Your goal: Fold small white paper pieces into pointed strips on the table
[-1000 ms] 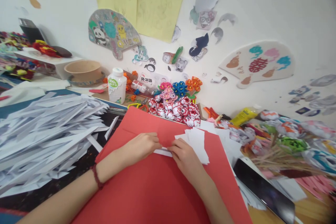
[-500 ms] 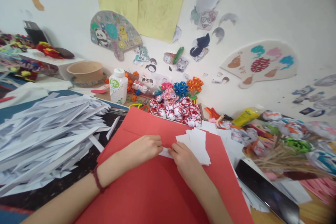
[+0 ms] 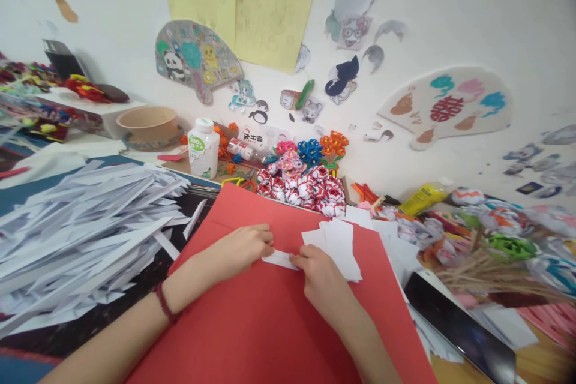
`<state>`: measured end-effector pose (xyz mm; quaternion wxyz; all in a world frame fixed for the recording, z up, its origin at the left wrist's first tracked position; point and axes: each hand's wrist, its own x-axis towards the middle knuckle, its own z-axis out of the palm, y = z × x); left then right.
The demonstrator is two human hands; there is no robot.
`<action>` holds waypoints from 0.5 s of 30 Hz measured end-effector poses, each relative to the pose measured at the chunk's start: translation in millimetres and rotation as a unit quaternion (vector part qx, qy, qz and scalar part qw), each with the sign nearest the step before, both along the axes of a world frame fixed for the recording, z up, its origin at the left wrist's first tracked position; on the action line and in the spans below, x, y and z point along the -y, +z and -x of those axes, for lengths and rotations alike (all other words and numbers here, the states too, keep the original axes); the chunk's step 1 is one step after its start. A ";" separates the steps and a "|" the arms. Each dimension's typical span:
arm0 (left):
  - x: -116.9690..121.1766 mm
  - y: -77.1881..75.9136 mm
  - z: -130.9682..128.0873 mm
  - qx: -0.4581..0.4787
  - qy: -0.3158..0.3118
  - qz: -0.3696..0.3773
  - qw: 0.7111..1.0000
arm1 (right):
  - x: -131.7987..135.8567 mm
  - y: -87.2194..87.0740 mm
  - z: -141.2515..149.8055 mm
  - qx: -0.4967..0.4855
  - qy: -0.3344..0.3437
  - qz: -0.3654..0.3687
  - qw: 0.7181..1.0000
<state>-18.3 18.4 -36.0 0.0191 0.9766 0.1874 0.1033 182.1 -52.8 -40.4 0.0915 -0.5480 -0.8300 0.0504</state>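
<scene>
A narrow folded strip of white paper [image 3: 279, 258] lies low over the red sheet [image 3: 265, 324], stretched between my two hands. My left hand [image 3: 245, 247] is closed, its fingertips pinching the strip's left end. At the other end, my right hand [image 3: 321, 270] is closed with thumb and forefinger on the paper. Just beyond my right hand rests a small stack of white paper pieces [image 3: 339, 246], loosely fanned on the red sheet.
To the left spreads a large heap of folded white paper strips [image 3: 90, 234]. Behind the red sheet stand a white bottle [image 3: 203, 147] and red-and-white paper flowers [image 3: 306, 189]. A black phone [image 3: 459, 324] and wrapped flowers [image 3: 508, 246] lie at the right.
My hands have moved apart along the strip, the left one leftward and the right one slightly rightward. More of the white strip now shows between them.
</scene>
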 end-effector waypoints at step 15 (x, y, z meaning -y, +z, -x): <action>-0.3 1.5 0.9 0.095 0.130 0.044 0.986 | 3.1 0.0 2.4 -0.083 -0.055 -0.003 0.995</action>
